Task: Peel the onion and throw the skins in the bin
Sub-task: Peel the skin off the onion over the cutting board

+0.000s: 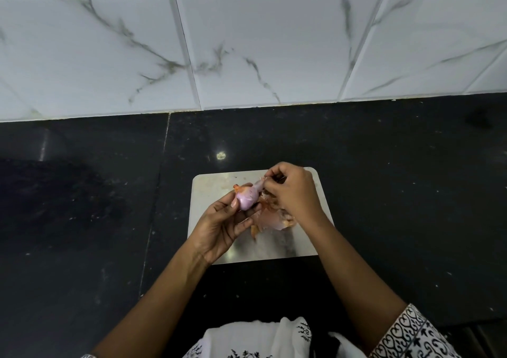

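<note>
**Item 1, left hand** (pixel 219 224). Palm up, fingers curled closed around the onion, thumb pressed on its near side. Raised above the near-left part of the board.

**Item 2, onion** (pixel 246 199). Small, pale purple, glossy; most of its surface bare. Sits at the left fingertips, just left of the right hand. A scrap of orange skin clings at its far-left end; a paler strip runs from its far-right end into the right fingers.

**Item 3, right hand** (pixel 292 193). Knuckles up, fingers drawn in to a pinch at the onion's far end. It appears to hold that paler strip, though the fingertips are tucked under and the exact hold cannot be made out.

**Item 4, loose skins** (pixel 270 221). Orange-brown flakes heaped below the right hand and just right of the left hand, lying on the board.

**Item 5, cutting board** (pixel 211 193). Pale, rounded corners, beneath both hands, on a dark countertop (pixel 397 193).

**Item 6, bin.** Not in view.

**Step in hand (judged):** peeling, late stage; the last clinging layers are being stripped.

**Next move calls for (judged):** a steady pull along the strip while the left hand turns the onion, then removal of the orange scrap at the opposite end. After that, the flakes need gathering in one hand, as they are light and likely to scatter, and carrying to the bin.
</note>
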`<action>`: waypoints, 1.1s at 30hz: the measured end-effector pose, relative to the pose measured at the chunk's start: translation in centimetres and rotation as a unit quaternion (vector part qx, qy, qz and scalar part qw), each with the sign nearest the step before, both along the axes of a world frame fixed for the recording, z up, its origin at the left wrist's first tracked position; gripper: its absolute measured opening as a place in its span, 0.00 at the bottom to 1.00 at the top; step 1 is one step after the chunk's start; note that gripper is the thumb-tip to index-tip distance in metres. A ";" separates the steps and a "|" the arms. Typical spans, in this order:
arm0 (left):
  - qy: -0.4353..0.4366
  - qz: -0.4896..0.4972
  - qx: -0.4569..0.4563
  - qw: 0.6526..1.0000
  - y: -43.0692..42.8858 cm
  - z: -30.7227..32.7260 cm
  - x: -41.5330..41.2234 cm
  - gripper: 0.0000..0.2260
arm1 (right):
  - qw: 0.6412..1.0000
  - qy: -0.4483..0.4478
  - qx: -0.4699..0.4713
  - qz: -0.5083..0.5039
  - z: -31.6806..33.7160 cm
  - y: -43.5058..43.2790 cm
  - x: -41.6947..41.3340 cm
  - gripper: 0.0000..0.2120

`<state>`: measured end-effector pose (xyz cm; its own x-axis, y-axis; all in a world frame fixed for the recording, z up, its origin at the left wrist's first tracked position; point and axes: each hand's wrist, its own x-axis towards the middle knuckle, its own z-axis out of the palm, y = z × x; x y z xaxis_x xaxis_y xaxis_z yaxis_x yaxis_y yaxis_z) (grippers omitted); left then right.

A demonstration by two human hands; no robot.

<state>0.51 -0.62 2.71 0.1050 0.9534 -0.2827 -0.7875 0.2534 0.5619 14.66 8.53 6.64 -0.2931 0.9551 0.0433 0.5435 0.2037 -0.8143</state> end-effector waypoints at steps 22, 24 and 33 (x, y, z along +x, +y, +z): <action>-0.083 0.025 -0.022 0.996 -0.8 -2.9 -0.6 0.31 | 0.999 -0.050 0.020 -0.005 -1.7 0.6 0.8 0.05; -0.030 0.057 -0.035 0.997 -0.4 -2.5 -0.2 0.28 | 0.995 -0.084 0.025 0.046 -2.1 -0.2 0.8 0.05; 0.084 0.108 -0.073 0.988 0.3 -0.9 0.5 0.10 | 0.978 -0.033 0.143 0.152 -1.3 -1.7 0.5 0.12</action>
